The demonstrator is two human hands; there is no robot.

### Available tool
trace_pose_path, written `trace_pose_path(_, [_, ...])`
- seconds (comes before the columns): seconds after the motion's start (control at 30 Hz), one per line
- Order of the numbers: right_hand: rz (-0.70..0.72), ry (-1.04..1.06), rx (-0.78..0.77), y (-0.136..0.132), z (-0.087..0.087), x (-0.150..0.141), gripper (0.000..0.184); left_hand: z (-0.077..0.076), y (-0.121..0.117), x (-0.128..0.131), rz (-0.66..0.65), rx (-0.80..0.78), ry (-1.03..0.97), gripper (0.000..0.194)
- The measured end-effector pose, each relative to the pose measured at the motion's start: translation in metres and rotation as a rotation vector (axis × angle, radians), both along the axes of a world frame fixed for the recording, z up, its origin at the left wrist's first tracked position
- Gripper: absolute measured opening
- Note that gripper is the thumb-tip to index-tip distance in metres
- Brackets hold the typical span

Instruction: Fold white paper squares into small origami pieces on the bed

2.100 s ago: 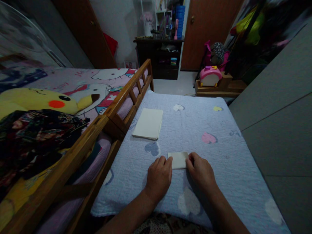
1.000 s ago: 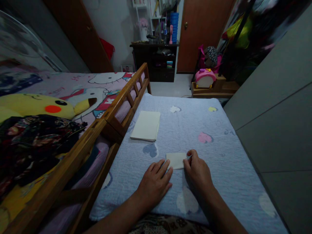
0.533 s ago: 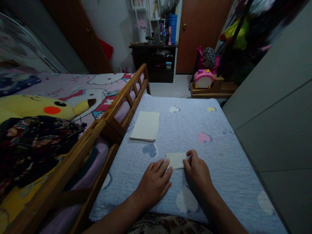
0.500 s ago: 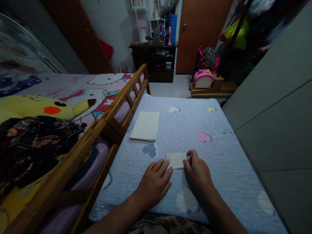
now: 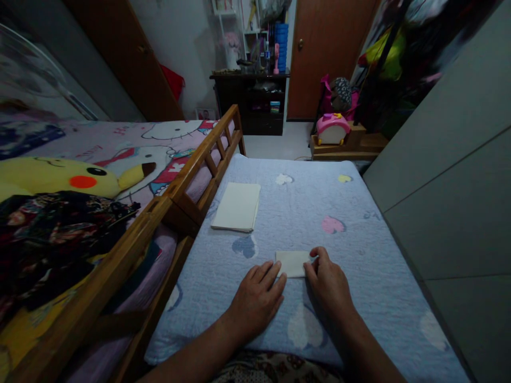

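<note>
A small white rectangle of paper (image 5: 293,264), which looks folded, lies flat on the blue bed cover in front of me. My left hand (image 5: 259,292) rests palm down with its fingers stretched out, the fingertips touching the paper's lower left corner. At the opposite end, my right hand (image 5: 328,279) has its thumb and bent forefinger closed on the paper's right edge. Its other fingers are curled and partly hidden. Farther off to the left sits a stack of larger white sheets (image 5: 236,206), apart from both hands.
The blue cover (image 5: 359,255) with printed hearts stretches around the paper. A wooden bed rail (image 5: 159,213) runs along the left, beyond which lie a yellow plush toy (image 5: 64,175) and dark patterned cloth (image 5: 59,229). A pale cabinet (image 5: 451,213) borders the right side.
The small paper has shifted slightly to the right along with both hands. The stack of sheets stays in place on the cover.
</note>
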State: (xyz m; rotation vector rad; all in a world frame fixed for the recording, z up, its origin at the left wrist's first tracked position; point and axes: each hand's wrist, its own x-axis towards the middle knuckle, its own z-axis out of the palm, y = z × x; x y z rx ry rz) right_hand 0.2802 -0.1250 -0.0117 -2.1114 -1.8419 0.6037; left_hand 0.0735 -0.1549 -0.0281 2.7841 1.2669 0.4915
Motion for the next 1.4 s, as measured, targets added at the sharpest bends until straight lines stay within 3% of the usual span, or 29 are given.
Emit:
trace_pose_path(0.17, [0.008,-0.041,-0.002,-0.001,0.0,-0.003,0.011,0.0,0.001,-0.001,-0.003,-0.02,0.021,0.039])
trace_pose_path(0.27, [0.052,-0.131,0.078,-0.004,-0.001,-0.005,0.004,-0.001,0.002,-0.001,-0.01,-0.019,0.035,0.039])
trace_pose_path(0.43, [0.273,-0.289,0.271,-0.006,-0.004,-0.005,0.008,-0.001,0.001,0.0,-0.014,-0.009,0.06,0.038])
trace_pose_path(0.57, [0.443,-0.267,0.284,-0.006,-0.003,-0.006,0.015,0.003,0.001,0.001,-0.007,-0.023,0.066,0.038])
trace_pose_path(0.77, [0.282,-0.282,0.274,-0.009,0.002,-0.025,0.007,0.003,0.001,-0.009,-0.028,-0.03,0.027,0.04])
trace_pose_path(0.9, [0.209,-0.316,0.288,-0.011,0.0,-0.035,0.023,0.001,0.0,-0.016,-0.031,0.005,-0.003,0.039])
trace_pose_path(1.0, [0.199,-0.312,0.282,-0.01,-0.001,-0.036,0.026,0.0,-0.001,-0.016,-0.02,0.026,-0.007,0.039])
trace_pose_path(1.17, [0.204,-0.302,0.261,-0.012,0.0,-0.026,0.027,0.002,-0.001,-0.014,-0.019,0.011,0.009,0.035])
trace_pose_path(1.4, [0.158,-0.329,0.26,-0.018,-0.008,0.009,0.032,0.004,-0.001,-0.015,-0.025,-0.008,0.023,0.034])
